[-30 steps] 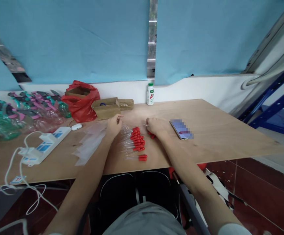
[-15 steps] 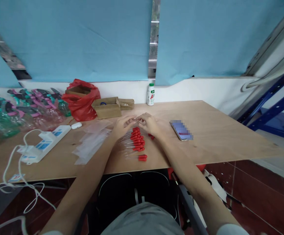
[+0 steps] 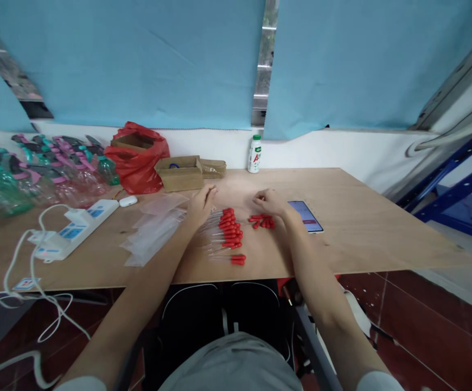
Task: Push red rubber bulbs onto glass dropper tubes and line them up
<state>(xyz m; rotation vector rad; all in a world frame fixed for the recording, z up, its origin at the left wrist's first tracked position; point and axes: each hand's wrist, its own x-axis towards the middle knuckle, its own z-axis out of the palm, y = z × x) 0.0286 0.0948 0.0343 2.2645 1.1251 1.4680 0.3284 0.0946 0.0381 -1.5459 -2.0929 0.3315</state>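
Note:
Several droppers [image 3: 228, 228] with red rubber bulbs and clear thin tubes lie in a column on the wooden table, bulbs to the right. My left hand [image 3: 202, 204] is just beyond their tube ends, fingers drawn together; whatever they hold, if anything, is too small to see. A small group of loose red bulbs [image 3: 262, 220] lies right of the droppers. Above that group is my right hand [image 3: 272, 202], its fingers curled in and their tips hidden. Clear plastic bags [image 3: 152, 239] lie in a loose pile left of the droppers, beside my left forearm.
A phone [image 3: 305, 216] lies right of my right hand. Along the back stand a white bottle [image 3: 254, 155], a cardboard box [image 3: 180, 175] and a red plastic bag [image 3: 138, 163]. A power strip [image 3: 73, 231] with white cables and several spray bottles [image 3: 52, 174] occupy the left side.
My hands, close together over the far end of the droppers before, are now apart. The right one has moved right, uncovering the loose red bulbs; the left one has shifted slightly left.

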